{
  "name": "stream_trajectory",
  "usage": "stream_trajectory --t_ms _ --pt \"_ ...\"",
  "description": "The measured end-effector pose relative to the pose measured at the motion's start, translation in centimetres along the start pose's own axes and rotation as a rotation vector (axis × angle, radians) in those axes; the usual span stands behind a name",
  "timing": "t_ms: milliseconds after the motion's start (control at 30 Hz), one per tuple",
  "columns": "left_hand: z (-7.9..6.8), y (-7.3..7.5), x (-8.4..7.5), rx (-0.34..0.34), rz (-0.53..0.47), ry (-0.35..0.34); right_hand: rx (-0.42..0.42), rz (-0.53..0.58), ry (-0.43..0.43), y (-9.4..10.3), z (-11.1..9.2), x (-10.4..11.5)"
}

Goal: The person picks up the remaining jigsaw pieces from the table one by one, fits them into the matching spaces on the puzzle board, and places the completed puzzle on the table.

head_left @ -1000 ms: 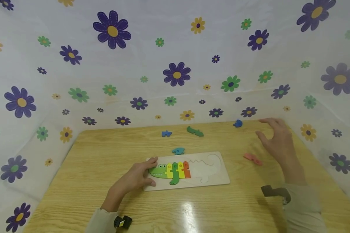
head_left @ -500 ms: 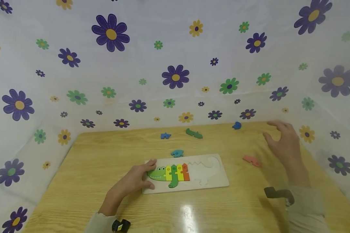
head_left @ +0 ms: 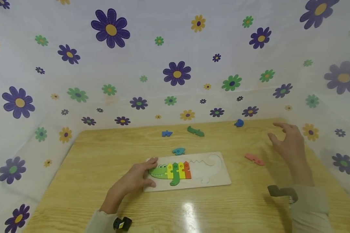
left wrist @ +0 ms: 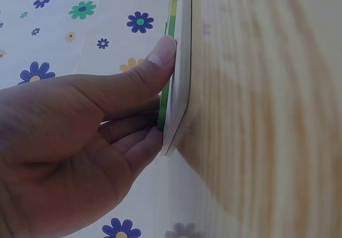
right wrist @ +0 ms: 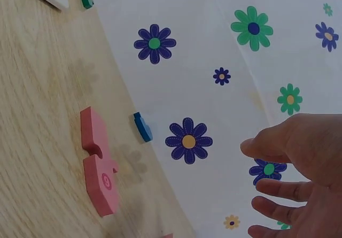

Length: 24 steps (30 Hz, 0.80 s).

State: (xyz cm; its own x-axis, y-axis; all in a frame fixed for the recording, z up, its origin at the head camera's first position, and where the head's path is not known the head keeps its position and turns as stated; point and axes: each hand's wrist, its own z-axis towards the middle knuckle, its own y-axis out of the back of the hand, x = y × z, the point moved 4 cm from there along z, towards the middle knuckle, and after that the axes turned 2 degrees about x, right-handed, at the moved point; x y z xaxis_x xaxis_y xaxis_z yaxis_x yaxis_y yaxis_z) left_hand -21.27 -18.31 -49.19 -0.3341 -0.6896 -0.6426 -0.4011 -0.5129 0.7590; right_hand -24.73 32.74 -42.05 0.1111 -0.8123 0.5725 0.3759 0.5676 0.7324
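Observation:
A pale wooden puzzle board (head_left: 213, 181) lies on the table, its left part filled with a green crocodile head (head_left: 158, 172) and yellow, green and orange body pieces. My left hand (head_left: 134, 177) rests at the board's left end, thumb and fingers touching its face beside the head. On the right, my right hand (head_left: 290, 142) hovers above the table with fingers spread and nothing in them. Nearest to it lies a pink puzzle piece (head_left: 254, 159); its number looks like a 9 in the right wrist view. The right part of the board shows a bare carved outline.
A light blue piece (head_left: 179, 151) lies just behind the board. Farther back are a small blue piece (head_left: 167, 133), a dark green piece (head_left: 195, 131) and a rounded blue piece (head_left: 239, 123). Flowered white cloth (head_left: 151, 58) walls the table's back and sides.
My right hand has drifted to the right, away from the rounded blue piece, its fingers still spread. The left hand and the board keep their places.

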Motion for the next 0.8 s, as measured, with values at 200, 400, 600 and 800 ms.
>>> stream_trajectory --t_ms 200,400,600,800 --pt "0.1 0.0 0.0 0.004 -0.01 0.001 0.042 -0.004 -0.037 -0.1 -0.1 -0.6" --pt "0.1 0.0 -0.2 0.004 -0.018 -0.001 0.021 -0.01 -0.044 0.1 0.1 -1.4" --pt "0.0 0.0 -0.4 0.014 -0.043 -0.012 0.017 -0.008 -0.047 0.4 -0.2 -2.1" --pt "0.0 0.2 -0.3 0.012 -0.03 0.005 0.045 0.004 -0.087 0.0 -0.2 -3.0"
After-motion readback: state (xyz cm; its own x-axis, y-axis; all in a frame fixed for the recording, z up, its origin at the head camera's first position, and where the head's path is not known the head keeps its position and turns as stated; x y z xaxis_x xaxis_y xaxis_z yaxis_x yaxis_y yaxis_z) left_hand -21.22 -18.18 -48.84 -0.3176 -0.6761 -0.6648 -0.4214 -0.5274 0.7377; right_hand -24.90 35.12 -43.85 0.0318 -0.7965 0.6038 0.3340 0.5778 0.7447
